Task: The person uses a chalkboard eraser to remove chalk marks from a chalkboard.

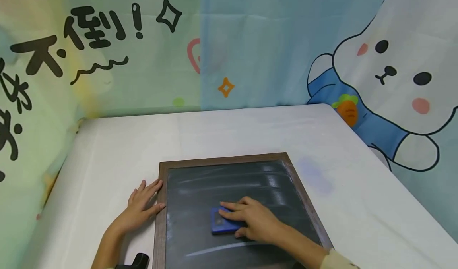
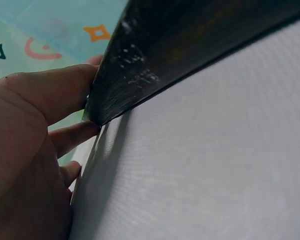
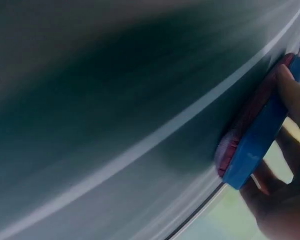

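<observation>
A framed chalkboard (image 1: 193,193) lies on the white table, with a brown frame (image 1: 222,161) around its dark surface. My left hand (image 1: 139,209) rests against the frame's left side, fingers fairly straight and thumb touching the edge. In the left wrist view, the left hand (image 2: 25,145) touches the board's dark edge (image 2: 140,60). Near the board's middle my right hand (image 1: 259,223) grips a blue chalkboard eraser (image 1: 217,224). In the right wrist view the eraser (image 3: 257,137) shows a reddish pad against the board. A pale chalk streak (image 1: 214,250) runs just below it; whitish smears cover the surface.
White table (image 1: 118,142) surrounds the board, with a faint purplish stain (image 1: 315,173) to the right. A printed curtain (image 1: 250,62) hangs behind and at the sides. Black wrist gear (image 1: 137,261) shows by the left forearm.
</observation>
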A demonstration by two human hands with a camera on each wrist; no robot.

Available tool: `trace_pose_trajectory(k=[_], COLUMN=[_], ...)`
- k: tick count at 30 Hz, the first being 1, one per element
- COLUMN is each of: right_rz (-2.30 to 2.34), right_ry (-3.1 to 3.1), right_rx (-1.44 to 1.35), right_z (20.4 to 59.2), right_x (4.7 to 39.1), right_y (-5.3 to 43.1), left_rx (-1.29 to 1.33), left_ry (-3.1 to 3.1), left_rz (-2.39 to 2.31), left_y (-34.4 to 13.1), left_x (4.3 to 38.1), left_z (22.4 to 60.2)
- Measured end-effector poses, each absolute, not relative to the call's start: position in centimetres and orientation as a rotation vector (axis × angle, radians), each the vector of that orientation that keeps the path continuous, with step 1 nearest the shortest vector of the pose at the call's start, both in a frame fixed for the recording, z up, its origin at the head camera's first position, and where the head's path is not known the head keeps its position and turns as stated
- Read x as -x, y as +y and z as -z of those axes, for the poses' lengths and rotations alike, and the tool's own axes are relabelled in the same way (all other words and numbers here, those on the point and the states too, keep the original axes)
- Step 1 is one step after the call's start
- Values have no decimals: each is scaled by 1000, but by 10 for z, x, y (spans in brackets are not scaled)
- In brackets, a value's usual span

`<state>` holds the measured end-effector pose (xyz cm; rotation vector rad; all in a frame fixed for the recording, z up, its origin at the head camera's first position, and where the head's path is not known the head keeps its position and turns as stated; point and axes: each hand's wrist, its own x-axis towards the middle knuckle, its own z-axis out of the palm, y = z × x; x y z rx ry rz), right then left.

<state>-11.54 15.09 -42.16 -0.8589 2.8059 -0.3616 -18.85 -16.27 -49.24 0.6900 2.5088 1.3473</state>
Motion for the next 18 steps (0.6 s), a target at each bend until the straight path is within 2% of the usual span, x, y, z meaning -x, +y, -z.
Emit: trace_pose_trajectory(k=[4, 8, 13, 18], right_rz=[213, 154, 182, 260], right_ry=[2752, 2714, 2703, 2717], right_rx=[987, 1021, 977, 935], right_z=[421, 420, 419, 421], right_x=[125, 130, 131, 126], right_y=[94, 63, 65, 93], left_rx=[-697, -691, -695, -710], left_ry=[2519, 2536, 2547, 2541], left_rz=[-1351, -1339, -1339, -1335], left_y=[-162, -161, -162, -163], left_x=[187, 186, 186, 186], left_z=[493, 494, 492, 492])
